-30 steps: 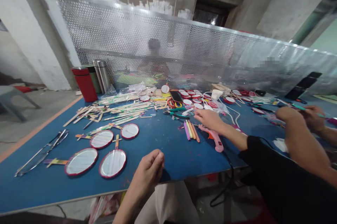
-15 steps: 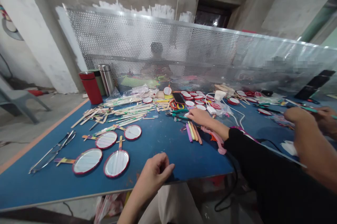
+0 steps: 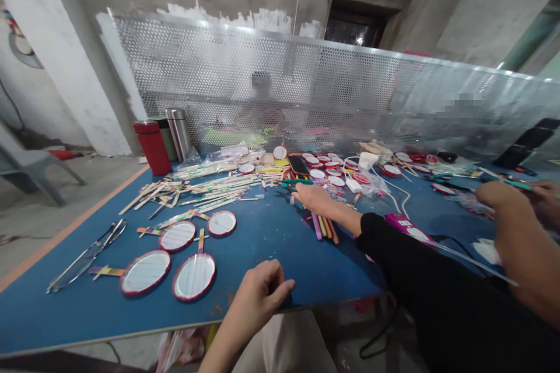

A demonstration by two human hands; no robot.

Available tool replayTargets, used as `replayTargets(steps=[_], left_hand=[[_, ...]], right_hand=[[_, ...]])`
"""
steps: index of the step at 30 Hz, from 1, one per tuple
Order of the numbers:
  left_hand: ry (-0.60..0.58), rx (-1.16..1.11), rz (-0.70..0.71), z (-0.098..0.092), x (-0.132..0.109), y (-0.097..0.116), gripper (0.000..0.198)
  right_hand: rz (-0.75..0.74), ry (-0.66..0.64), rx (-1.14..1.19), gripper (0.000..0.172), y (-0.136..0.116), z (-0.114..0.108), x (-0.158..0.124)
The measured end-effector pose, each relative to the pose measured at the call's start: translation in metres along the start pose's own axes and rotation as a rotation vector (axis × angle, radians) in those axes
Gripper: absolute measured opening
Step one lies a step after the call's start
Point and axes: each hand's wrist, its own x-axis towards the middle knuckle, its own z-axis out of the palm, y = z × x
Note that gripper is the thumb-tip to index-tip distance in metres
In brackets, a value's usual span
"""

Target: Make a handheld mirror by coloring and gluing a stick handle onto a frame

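My left hand (image 3: 265, 288) rests at the table's front edge, loosely curled, thumb apart from the fingers and nothing in it. My right hand (image 3: 314, 198) reaches across to the teal-handled pliers (image 3: 298, 182), fingers bent down and drawn together beside them. It covers part of the pliers, so whether it grips them is hidden. Just below that wrist lie several coloured sticks (image 3: 324, 228), purple, yellow and orange. Left of my left hand are several round white discs with red rims and wooden stick handles, the closest being a disc (image 3: 195, 276).
Loose wooden sticks (image 3: 214, 191) spread over the table's middle. Metal tongs (image 3: 87, 256) lie far left, near a red flask (image 3: 152, 148). Behind stands a perforated metal screen (image 3: 227, 69). Another person's arm (image 3: 516, 239) works at the right, beyond white cables (image 3: 402, 195).
My right hand has moved left, over part of the pliers and above the coloured sticks. My left hand stays by the table edge. The view has shifted slightly.
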Motion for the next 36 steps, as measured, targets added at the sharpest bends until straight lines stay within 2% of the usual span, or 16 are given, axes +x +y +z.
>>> replayTargets(steps=[5, 10, 14, 18, 21, 24, 30, 33, 36], left_hand=[[0.012, 0.011, 0.002, 0.001, 0.0, 0.0, 0.031], [0.014, 0.02, 0.007, 0.001, -0.001, -0.002, 0.031], [0.002, 0.035, 0.003, 0.002, -0.001, -0.004, 0.032], [0.0, 0.033, -0.002, 0.002, 0.0, -0.004, 0.032], [-0.001, 0.035, 0.002, 0.002, 0.0, -0.003, 0.032], [-0.003, 0.037, 0.003, 0.002, -0.001, -0.002, 0.032], [0.0, 0.043, 0.008, 0.002, -0.002, -0.002, 0.031], [-0.004, 0.051, -0.005, 0.002, -0.002, -0.001, 0.031], [-0.008, 0.055, -0.02, 0.001, -0.002, 0.001, 0.03]], right_hand=[[-0.011, 0.02, 0.054, 0.037, -0.035, -0.002, 0.001], [0.029, 0.01, 0.121, 0.031, -0.077, 0.007, 0.006], [0.049, 0.022, 0.156, 0.032, -0.093, 0.017, 0.006], [-0.017, 0.026, 0.174, 0.035, -0.101, 0.022, 0.002], [-0.116, 0.019, 0.167, 0.038, -0.097, 0.02, 0.001], [-0.143, 0.048, 0.119, 0.032, -0.079, 0.017, 0.011], [-0.143, 0.081, -0.015, 0.03, -0.036, 0.02, 0.066], [-0.134, 0.073, -0.054, 0.032, -0.032, 0.028, 0.091], [-0.125, 0.062, -0.077, 0.034, -0.036, 0.034, 0.102]])
